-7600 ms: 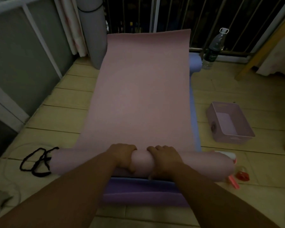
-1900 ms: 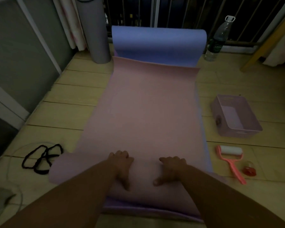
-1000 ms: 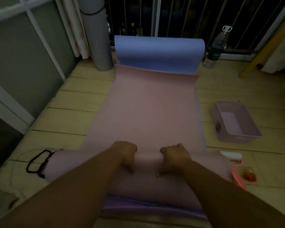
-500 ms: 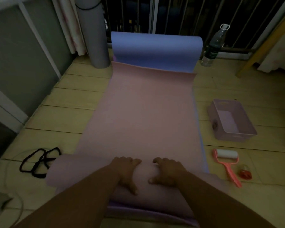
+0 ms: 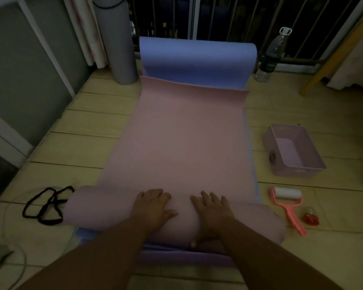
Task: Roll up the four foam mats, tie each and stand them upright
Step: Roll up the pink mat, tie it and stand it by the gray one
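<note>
A pink foam mat (image 5: pixel 187 139) lies lengthwise on the floor, its near end wound into a thick roll (image 5: pixel 105 206) that spans the width. My left hand (image 5: pixel 153 206) and my right hand (image 5: pixel 212 210) press flat on top of the roll, fingers spread and pointing away. Under it lies a blue mat (image 5: pixel 197 59), whose far end curls up against the railing. A purple mat (image 5: pixel 176 258) shows beneath at the near edge. A grey rolled mat (image 5: pixel 117 45) stands upright at the back left, bound with a black band. Loose black ties (image 5: pixel 46 206) lie left of the roll.
A pink plastic bin (image 5: pixel 291 151) sits on the floor to the right. A pink lint roller (image 5: pixel 287 201) and a small red object (image 5: pixel 311 218) lie nearer. A water bottle (image 5: pixel 270 57) stands by the railing. A wall with a glass panel runs along the left.
The roll has advanced a little farther up the pink mat. My hands have flattened on top of it, fingers spread, after gripping it a second ago.
</note>
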Demonstrator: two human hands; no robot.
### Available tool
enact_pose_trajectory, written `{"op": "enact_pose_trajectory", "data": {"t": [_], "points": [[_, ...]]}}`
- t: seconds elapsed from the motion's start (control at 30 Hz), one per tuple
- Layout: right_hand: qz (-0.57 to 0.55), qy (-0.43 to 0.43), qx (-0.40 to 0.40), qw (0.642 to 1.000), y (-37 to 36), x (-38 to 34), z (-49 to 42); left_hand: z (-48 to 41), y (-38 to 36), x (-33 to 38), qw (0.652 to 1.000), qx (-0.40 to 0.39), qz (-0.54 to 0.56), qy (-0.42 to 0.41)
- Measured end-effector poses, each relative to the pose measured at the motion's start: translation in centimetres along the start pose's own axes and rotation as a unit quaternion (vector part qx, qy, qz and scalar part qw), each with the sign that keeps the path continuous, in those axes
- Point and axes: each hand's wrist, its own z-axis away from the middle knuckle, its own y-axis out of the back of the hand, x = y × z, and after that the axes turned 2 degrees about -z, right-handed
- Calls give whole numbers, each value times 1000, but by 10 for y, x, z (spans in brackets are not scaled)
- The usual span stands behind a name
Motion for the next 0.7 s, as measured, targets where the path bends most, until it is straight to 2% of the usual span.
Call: {"op": "enact_pose_trajectory", "data": {"t": [0.13, 0.23, 0.33, 0.47, 0.6, 0.7], "points": [[-19, -1, 31, 999, 6, -4, -5, 2, 6, -11, 990, -107, -55, -75], [-54, 5, 59, 997, 15, 1, -8, -2, 13, -15, 988, -94, -80, -89], [-56, 16, 56, 997, 20, 7, -9, -10, 23, -8, 990, -67, -102, -74], [-61, 5, 43, 997, 18, 11, -7, -22, 39, 1, 991, -77, -92, -66], [-105, 1, 7, 994, 30, 17, -7, -27, 52, 3, 986, -154, -26, -59], [-66, 4, -2, 998, 26, 14, -7, -23, 43, 2, 980, -186, -20, -65]]}}
